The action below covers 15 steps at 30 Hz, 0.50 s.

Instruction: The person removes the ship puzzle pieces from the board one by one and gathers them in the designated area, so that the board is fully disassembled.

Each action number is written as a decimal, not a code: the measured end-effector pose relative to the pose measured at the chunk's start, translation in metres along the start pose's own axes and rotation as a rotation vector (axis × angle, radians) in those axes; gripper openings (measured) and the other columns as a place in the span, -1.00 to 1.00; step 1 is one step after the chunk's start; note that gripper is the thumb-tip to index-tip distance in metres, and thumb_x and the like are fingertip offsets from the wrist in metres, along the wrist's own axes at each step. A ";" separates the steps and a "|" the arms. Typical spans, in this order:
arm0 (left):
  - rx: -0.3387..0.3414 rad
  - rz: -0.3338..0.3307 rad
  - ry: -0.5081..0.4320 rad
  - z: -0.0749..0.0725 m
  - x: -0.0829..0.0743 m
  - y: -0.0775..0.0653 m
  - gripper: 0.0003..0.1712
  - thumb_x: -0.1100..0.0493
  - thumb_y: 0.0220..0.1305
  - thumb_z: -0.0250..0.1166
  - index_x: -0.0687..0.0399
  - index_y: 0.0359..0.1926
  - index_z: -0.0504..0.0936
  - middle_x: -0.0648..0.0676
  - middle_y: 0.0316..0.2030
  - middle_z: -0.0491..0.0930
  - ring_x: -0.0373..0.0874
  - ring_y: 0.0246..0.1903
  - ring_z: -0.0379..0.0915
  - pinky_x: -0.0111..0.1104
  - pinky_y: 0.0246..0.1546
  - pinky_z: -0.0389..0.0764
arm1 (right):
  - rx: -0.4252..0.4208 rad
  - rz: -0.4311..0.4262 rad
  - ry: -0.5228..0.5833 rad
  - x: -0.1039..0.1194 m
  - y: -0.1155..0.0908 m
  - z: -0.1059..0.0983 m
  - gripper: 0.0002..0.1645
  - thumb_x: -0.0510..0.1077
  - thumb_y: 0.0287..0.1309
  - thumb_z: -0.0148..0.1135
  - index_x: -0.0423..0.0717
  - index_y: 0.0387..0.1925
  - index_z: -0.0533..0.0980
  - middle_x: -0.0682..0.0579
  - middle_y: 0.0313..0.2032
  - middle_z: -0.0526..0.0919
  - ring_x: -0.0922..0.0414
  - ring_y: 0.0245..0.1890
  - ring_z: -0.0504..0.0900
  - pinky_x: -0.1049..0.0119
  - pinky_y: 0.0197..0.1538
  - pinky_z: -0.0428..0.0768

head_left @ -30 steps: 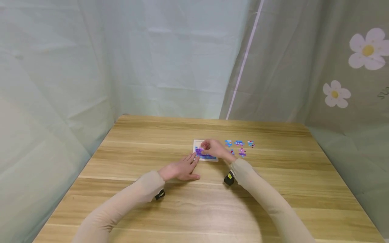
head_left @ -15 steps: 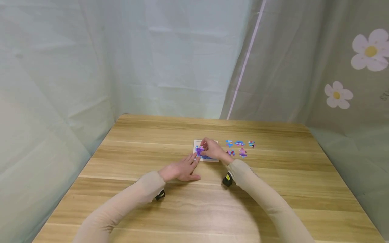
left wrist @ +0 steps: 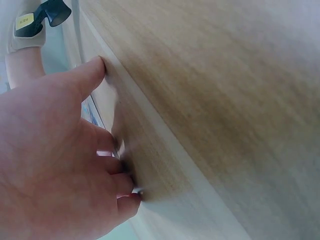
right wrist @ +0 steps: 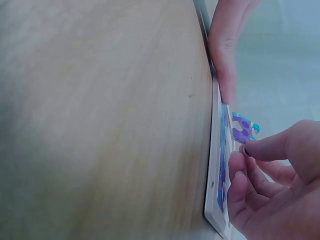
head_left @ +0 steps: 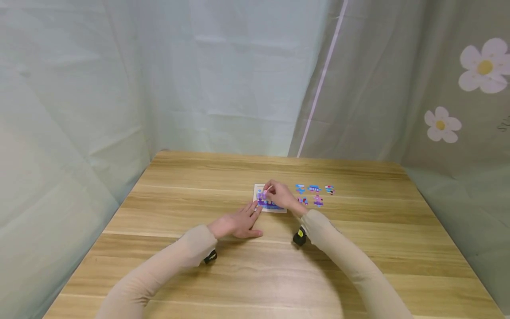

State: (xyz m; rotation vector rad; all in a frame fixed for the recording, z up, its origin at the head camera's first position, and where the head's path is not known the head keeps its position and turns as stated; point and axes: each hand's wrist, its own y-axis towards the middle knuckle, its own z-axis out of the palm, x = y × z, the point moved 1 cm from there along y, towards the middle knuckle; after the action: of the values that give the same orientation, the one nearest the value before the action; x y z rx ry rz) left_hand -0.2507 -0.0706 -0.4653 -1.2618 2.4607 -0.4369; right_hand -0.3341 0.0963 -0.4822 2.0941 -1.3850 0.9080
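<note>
My right hand is over a white-rimmed puzzle tray, its thumb and fingers pinching a purple and blue jigsaw piece. In the right wrist view the piece stands raised above the tray, sticking out past the thumb tip. My left hand lies flat with spread fingers, the fingertips at the tray's near left corner. Joined purple and blue pieces fill the tray's near part; my right hand covers much of the far part. The left wrist view shows the left palm and thumb close to the tabletop.
Several loose jigsaw pieces lie in two rows right of the tray, among them a blue one and a pink-purple one. The wooden table ends at hanging curtains behind and at both sides.
My right hand stays over the tray and has shifted slightly; the pinched piece now appears a little farther up and tilted. My left hand has stayed in place.
</note>
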 end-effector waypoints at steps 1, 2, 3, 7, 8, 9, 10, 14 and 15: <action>-0.001 -0.001 0.001 0.000 0.000 0.000 -0.01 -0.33 0.40 -0.06 0.24 0.52 -0.17 0.30 0.52 -0.31 0.14 0.52 -0.36 -0.11 0.50 0.01 | -0.002 0.003 0.004 0.000 0.000 0.000 -0.84 -0.32 0.24 0.15 -0.22 -0.13 0.51 -0.18 -0.19 0.68 0.01 -0.17 0.66 0.26 -0.12 0.64; -0.002 -0.001 0.002 0.000 0.000 0.000 -0.01 -0.32 0.40 -0.06 0.24 0.52 -0.17 0.30 0.52 -0.30 0.14 0.52 -0.35 -0.11 0.49 0.01 | -0.004 0.003 0.008 0.000 0.000 -0.001 -0.83 -0.32 0.24 0.15 -0.22 -0.13 0.52 -0.19 -0.18 0.68 0.00 -0.15 0.66 0.24 -0.11 0.65; -0.002 -0.002 0.003 0.000 0.000 0.000 -0.01 -0.32 0.40 -0.06 0.24 0.51 -0.17 0.30 0.52 -0.30 0.14 0.52 -0.35 -0.11 0.49 0.02 | -0.004 0.004 0.011 0.000 0.000 -0.002 -0.82 -0.32 0.24 0.15 -0.22 -0.12 0.51 -0.19 -0.18 0.68 -0.01 -0.15 0.66 0.23 -0.11 0.65; 0.000 -0.002 0.001 0.000 0.001 0.000 -0.01 -0.33 0.40 -0.07 0.24 0.52 -0.18 0.30 0.52 -0.30 0.14 0.52 -0.35 -0.11 0.49 0.01 | -0.004 0.012 0.032 -0.002 -0.002 -0.007 -0.81 -0.31 0.23 0.14 -0.22 -0.11 0.51 -0.18 -0.19 0.67 0.01 -0.18 0.65 0.27 -0.16 0.64; 0.000 -0.002 0.001 0.000 0.001 0.000 -0.01 -0.33 0.40 -0.07 0.23 0.52 -0.18 0.30 0.52 -0.31 0.14 0.52 -0.35 -0.11 0.50 0.00 | -0.003 0.018 0.041 -0.002 -0.003 -0.008 -0.80 -0.30 0.23 0.14 -0.22 -0.11 0.50 -0.18 -0.20 0.67 0.01 -0.20 0.65 0.28 -0.18 0.63; 0.003 -0.005 0.000 0.000 0.001 0.000 -0.01 -0.33 0.40 -0.08 0.22 0.52 -0.19 0.29 0.52 -0.31 0.13 0.53 -0.36 -0.10 0.50 0.00 | -0.004 0.023 0.041 -0.003 -0.004 -0.010 -0.80 -0.30 0.22 0.14 -0.21 -0.11 0.50 -0.17 -0.21 0.67 0.03 -0.22 0.64 0.30 -0.20 0.63; 0.003 -0.006 -0.004 0.000 0.001 0.000 -0.01 -0.33 0.40 -0.08 0.21 0.52 -0.20 0.29 0.52 -0.32 0.13 0.53 -0.37 -0.08 0.50 -0.01 | -0.004 0.029 0.048 -0.004 -0.005 -0.012 -0.80 -0.30 0.21 0.14 -0.21 -0.11 0.51 -0.17 -0.21 0.67 0.04 -0.23 0.64 0.31 -0.23 0.62; -0.008 -0.010 -0.009 0.001 0.001 0.001 -0.01 -0.33 0.40 -0.09 0.20 0.52 -0.21 0.27 0.53 -0.34 0.13 0.53 -0.38 0.02 0.48 -0.03 | -0.003 0.052 0.079 -0.008 -0.009 -0.019 -0.78 -0.32 0.20 0.12 -0.24 -0.10 0.50 -0.19 -0.22 0.66 0.06 -0.28 0.63 0.33 -0.27 0.63; -0.013 -0.012 -0.011 0.002 0.001 0.001 -0.01 -0.33 0.41 -0.09 0.20 0.52 -0.22 0.26 0.53 -0.34 0.12 0.53 -0.38 0.05 0.48 -0.04 | -0.004 0.056 0.089 -0.009 -0.010 -0.021 -0.78 -0.33 0.21 0.11 -0.26 -0.10 0.49 -0.20 -0.23 0.66 0.06 -0.30 0.63 0.34 -0.27 0.64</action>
State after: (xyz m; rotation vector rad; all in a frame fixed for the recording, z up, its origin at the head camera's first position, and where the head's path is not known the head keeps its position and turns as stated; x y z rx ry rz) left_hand -0.2514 -0.0714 -0.4677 -1.2817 2.4519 -0.4163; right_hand -0.3333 0.1200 -0.4755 1.9953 -1.4050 1.0073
